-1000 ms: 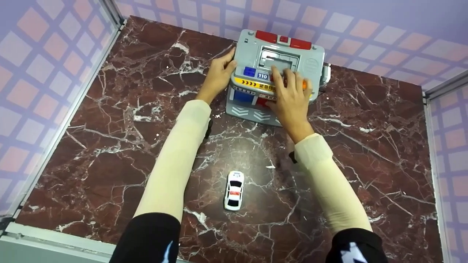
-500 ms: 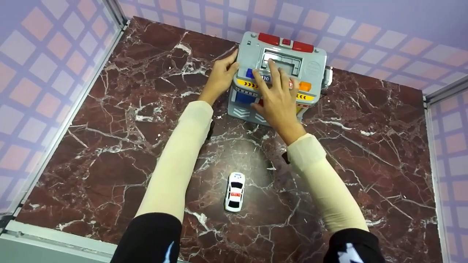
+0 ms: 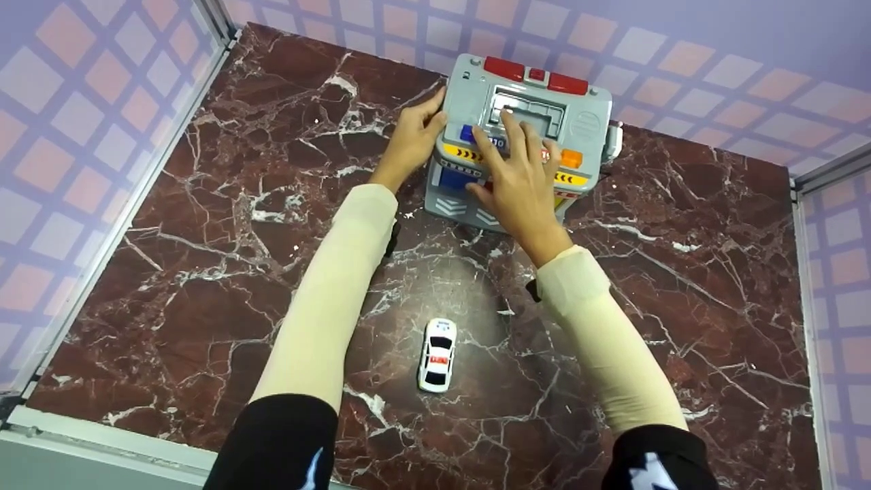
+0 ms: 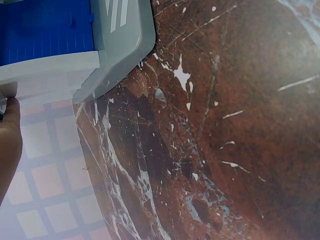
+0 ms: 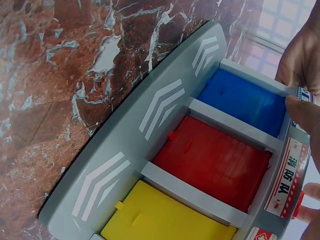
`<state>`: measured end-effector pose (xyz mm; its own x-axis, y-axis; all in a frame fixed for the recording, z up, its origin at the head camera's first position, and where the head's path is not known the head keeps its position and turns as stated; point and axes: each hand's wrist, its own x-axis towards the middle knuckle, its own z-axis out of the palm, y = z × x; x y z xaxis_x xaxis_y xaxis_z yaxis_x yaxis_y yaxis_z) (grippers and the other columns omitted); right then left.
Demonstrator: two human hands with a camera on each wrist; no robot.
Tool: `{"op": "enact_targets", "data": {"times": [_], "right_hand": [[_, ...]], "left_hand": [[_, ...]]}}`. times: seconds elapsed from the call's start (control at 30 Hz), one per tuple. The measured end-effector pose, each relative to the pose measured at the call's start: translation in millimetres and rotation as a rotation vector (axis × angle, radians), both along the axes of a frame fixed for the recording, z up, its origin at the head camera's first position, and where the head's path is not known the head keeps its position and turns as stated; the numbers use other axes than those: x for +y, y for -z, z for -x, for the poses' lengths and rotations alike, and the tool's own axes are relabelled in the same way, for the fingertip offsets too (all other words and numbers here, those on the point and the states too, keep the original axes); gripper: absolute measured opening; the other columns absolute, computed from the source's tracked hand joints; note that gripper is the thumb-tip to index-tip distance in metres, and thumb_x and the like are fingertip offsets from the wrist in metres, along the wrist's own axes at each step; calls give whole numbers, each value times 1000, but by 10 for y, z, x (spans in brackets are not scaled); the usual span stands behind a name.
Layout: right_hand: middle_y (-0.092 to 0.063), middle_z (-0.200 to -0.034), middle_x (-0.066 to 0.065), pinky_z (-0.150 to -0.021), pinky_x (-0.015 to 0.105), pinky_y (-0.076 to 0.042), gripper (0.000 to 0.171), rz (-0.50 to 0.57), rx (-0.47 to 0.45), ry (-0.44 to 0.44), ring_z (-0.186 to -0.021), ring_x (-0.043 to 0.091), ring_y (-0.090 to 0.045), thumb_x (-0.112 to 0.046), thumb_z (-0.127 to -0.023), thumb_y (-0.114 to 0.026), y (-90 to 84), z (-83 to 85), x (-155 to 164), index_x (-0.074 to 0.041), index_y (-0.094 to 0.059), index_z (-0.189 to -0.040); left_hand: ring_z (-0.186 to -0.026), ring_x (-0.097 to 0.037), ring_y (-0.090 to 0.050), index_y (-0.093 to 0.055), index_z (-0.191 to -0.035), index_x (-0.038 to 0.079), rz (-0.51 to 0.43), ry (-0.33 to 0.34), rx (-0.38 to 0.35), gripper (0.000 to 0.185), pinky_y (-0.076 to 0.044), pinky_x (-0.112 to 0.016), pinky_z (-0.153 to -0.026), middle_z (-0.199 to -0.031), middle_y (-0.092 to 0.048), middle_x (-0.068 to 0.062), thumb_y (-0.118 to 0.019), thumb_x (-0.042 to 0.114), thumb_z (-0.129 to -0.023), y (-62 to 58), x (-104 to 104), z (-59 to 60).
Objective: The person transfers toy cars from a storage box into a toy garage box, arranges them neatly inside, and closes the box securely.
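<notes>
A grey toy parking garage [image 3: 585, 109] stands near the back wall, its roof carrying red light bars, a blue button [image 3: 467, 133] and an orange button [image 3: 570, 158]. My left hand [image 3: 412, 139] holds the garage's left side, thumb and index finger against the roof edge. Spread over the front of the roof are the fingers of my right hand [image 3: 520, 173], with its thumb at the front face. In the right wrist view, a blue door [image 5: 245, 100], a red door [image 5: 215, 160] and a yellow door [image 5: 160, 215] are all down.
A white toy car [image 3: 437, 357] with a red roof mark rests on the dark red marbled tabletop [image 3: 238, 340], between my forearms. Patterned partitions [image 3: 680, 68] enclose the back and sides. A ramp lip [image 5: 120, 150] with white chevrons juts from the garage's front.
My right hand has shifted left across the roof, from beside the orange button toward the blue one, uncovering the orange button. The left hand keeps its place on the garage's side.
</notes>
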<state>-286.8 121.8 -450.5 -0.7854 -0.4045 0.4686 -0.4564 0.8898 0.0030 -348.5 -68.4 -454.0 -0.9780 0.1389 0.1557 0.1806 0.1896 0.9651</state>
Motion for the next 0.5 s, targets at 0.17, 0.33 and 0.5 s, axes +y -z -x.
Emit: {"op": "enact_targets", "data": {"times": [0.17, 0.33, 0.5], "right_hand": [[-30, -149, 8, -100, 51, -21, 76, 15, 2, -4, -130, 31, -30, -58, -74, -67, -1, 11, 1, -32, -40, -141], [-30, -148, 8, -100, 51, -21, 74, 21, -2, -3, -130, 31, -29, -58, -75, -66, -2, 11, -7, -32, -41, -140], [-31, -148, 7, -102, 50, -20, 73, 32, -14, -1, -131, 30, -29, -57, -76, -66, -5, 7, -21, -31, -42, -140]], "left_hand": [[-108, -9, -55, -38, -138, 0, -20, -7, 19, 44, -42, -17, -96, -138, -46, -10, -48, 5, -95, 150, 6, 115], [-111, -7, -53, -39, -138, 3, -11, -12, -4, 44, -41, -14, -97, -140, -44, -8, -48, 7, -95, 125, 7, 101], [-112, -13, -54, -36, -138, -1, -24, 2, -38, 44, -42, -16, -97, -141, -41, -13, -46, 4, -96, -65, 5, -39]]}}
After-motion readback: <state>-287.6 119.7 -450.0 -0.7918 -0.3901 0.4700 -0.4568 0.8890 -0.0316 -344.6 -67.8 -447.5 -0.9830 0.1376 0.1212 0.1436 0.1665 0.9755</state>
